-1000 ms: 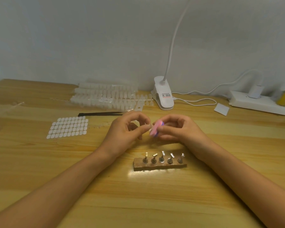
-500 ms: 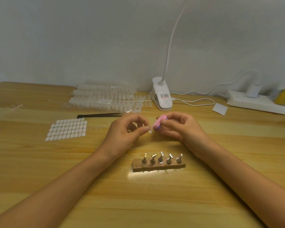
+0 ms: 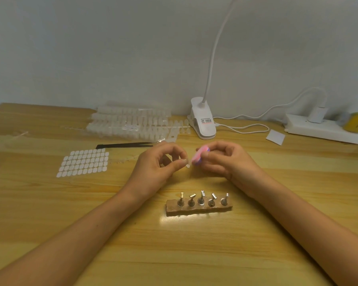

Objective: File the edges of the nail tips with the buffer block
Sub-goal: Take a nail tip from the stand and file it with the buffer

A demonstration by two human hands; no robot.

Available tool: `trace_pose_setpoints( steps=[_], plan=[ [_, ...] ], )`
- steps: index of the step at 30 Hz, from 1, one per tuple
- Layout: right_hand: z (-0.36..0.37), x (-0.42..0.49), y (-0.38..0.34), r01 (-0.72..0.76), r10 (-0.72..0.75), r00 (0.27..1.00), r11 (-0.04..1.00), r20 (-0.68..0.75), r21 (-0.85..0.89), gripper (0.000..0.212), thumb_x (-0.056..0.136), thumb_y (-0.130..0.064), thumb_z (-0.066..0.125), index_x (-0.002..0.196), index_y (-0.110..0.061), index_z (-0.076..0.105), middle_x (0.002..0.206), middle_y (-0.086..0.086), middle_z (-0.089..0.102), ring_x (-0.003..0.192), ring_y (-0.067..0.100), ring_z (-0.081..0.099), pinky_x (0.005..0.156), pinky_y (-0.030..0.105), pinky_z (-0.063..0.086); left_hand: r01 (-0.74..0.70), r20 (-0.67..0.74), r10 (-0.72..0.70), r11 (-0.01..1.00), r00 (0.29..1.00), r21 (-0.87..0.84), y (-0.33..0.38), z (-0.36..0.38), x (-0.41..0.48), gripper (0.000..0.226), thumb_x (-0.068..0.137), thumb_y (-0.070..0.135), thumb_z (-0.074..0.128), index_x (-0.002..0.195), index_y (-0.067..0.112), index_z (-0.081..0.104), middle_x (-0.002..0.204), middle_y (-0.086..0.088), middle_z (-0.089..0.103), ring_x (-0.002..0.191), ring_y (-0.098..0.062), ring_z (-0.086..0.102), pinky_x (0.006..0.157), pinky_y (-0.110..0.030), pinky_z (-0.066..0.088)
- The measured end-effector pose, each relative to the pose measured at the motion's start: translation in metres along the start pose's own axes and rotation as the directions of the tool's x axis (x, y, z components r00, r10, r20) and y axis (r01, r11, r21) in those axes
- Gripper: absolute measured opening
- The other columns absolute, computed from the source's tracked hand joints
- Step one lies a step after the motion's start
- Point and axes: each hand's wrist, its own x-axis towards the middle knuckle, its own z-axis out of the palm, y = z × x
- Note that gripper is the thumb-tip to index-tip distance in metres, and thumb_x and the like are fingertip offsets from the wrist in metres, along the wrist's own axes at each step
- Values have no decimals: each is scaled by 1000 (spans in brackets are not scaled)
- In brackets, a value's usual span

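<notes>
My left hand [image 3: 159, 164] pinches a small clear nail tip [image 3: 187, 165] between thumb and forefinger, above the wooden table. My right hand [image 3: 223, 159] grips a pink buffer block [image 3: 199, 155] with a purple side, tilted, its lower end right beside the nail tip. Whether block and tip touch is too fine to tell. Both hands hover just beyond a brown holder [image 3: 198, 209] with several metal pegs.
Bags of clear nail tips [image 3: 130, 122] lie at the back. A sheet of white adhesive tabs [image 3: 83, 163] and a black file [image 3: 124, 145] lie to the left. A white clip lamp [image 3: 203, 122], its cable, a power strip [image 3: 322, 129] and a white paper square [image 3: 275, 137] sit at the back right.
The buffer block has moved slightly up and away along the nail tip; both hands stay close together in nearly the same place.
</notes>
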Motion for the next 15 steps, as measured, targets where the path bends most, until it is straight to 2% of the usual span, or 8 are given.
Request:
trace_pose_setpoints(
  steps=[2, 5, 7, 9, 12, 13, 15],
  plan=[
    [2, -1, -1, -19, 28, 996, 995, 84, -98, 22, 85, -8, 72, 105, 1, 68, 98, 17, 75, 95, 26, 73, 87, 33, 60, -5, 0, 5, 1000, 1000, 9, 0, 0, 0, 5, 86, 12, 70, 83, 15, 68, 87, -4, 63, 79, -20, 57, 71, -32, 46],
    [1, 1, 1, 18, -18, 1000, 1000, -22, 2, 29, 85, -10, 70, 107, 7, 66, 100, 19, 74, 96, 26, 72, 90, 34, 59, 1, 1, -1, 1000, 1000, 13, 1, 0, 0, 5, 86, 12, 69, 83, 16, 68, 84, 2, 62, 73, -10, 55, 67, -26, 44],
    [0, 1, 0, -2, 3, 1000, 1000, 17, -31, 26, 83, -11, 71, 105, 4, 67, 100, 19, 75, 96, 26, 73, 89, 34, 59, -3, 2, 3, 1000, 1000, 17, 1, 0, 0, 5, 86, 12, 69, 83, 16, 68, 85, 3, 62, 73, -7, 55, 67, -23, 43],
    [2, -1, -1, -22, 33, 994, 993, 101, -114, 24, 82, -13, 74, 103, -1, 69, 99, 16, 75, 96, 26, 73, 89, 34, 59, -6, 1, 6, 1000, 1000, 25, 1, 0, 0, 4, 86, 12, 69, 83, 15, 68, 86, 0, 63, 74, -9, 56, 68, -25, 45],
    [-1, 2, 0, 6, -6, 1000, 1000, -5, 16, 31, 85, -12, 70, 108, 8, 65, 99, 17, 75, 95, 25, 73, 90, 33, 59, 6, -8, -6, 1000, 1000, 11, 2, 0, 0, 6, 86, 13, 70, 82, 17, 68, 85, 0, 62, 72, -12, 54, 67, -29, 45],
    [-2, 2, 0, 2, -2, 1000, 1000, -2, 29, 30, 85, -11, 70, 108, 8, 65, 98, 17, 75, 94, 24, 73, 90, 32, 59, 6, -11, -6, 1000, 1000, 8, 2, 1, -1, 6, 86, 13, 70, 82, 17, 68, 85, 0, 62, 71, -13, 54, 66, -30, 45],
    [-1, 0, -1, -29, 36, 994, 997, 100, -71, 25, 84, -11, 72, 104, 2, 67, 98, 17, 75, 94, 25, 73, 89, 34, 59, 6, -15, -6, 1000, 1000, 11, 2, 0, -1, 4, 86, 12, 69, 83, 15, 68, 86, -2, 62, 74, -20, 55, 69, -36, 46]
  ],
)
